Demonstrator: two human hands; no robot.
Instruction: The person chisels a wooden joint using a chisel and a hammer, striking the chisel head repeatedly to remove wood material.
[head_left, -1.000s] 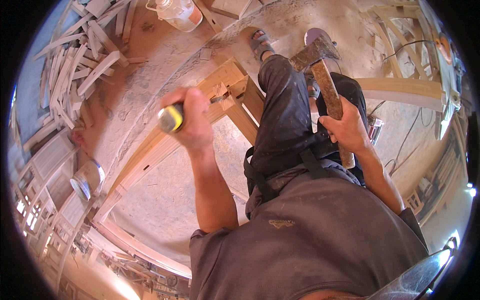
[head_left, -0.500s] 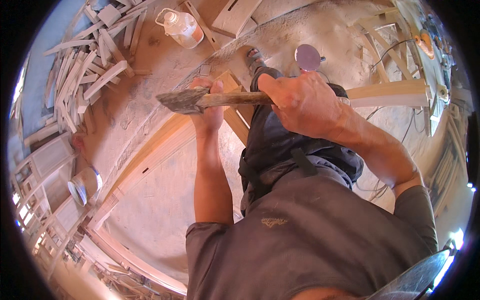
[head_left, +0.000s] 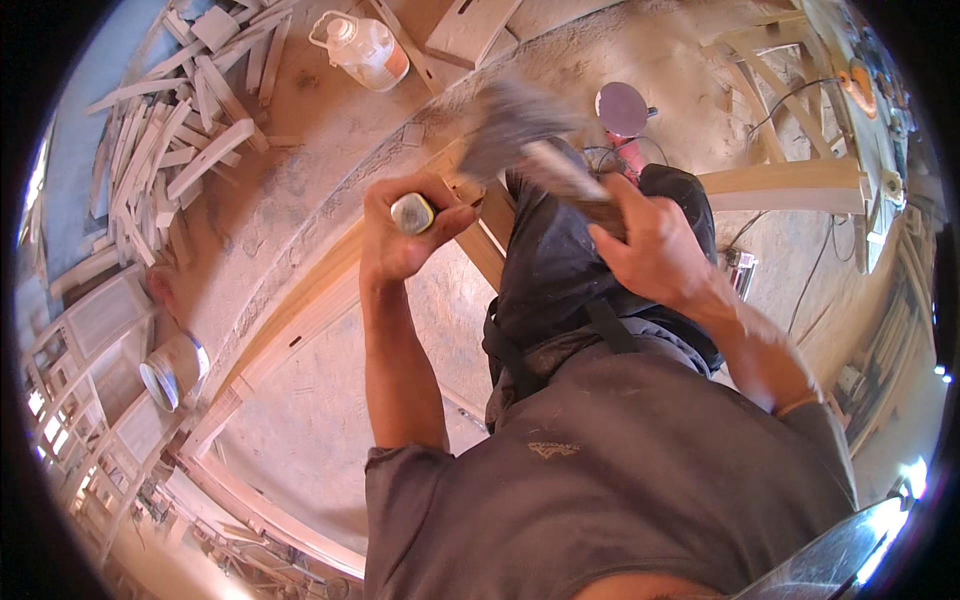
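My left hand (head_left: 395, 245) is closed around an upright chisel (head_left: 411, 213), seen end-on. Its pale butt with a yellow edge points up, and the blade is hidden below the fist. Beneath that hand lies a wooden frame (head_left: 335, 275) of pale boards, with a joint near the chisel. My right hand (head_left: 655, 245) grips the wooden handle of a hatchet (head_left: 515, 128). Motion smears the dark hatchet head, which hangs above and to the right of the chisel, apart from it. My legs in dark trousers are beside the frame.
A disc sander (head_left: 622, 110) with a purple-grey disc lies beyond my knees. A plastic jug (head_left: 365, 52) stands on the dusty floor at the far side. Scrap wood (head_left: 165, 150) is piled far left. A board (head_left: 785, 187) extends right, near cables. A bucket (head_left: 173, 372) stands left.
The hatchet has swung up and to the right, its head lifting away from my left hand. My left hand has come slightly nearer and leftward, and the chisel's butt now shows.
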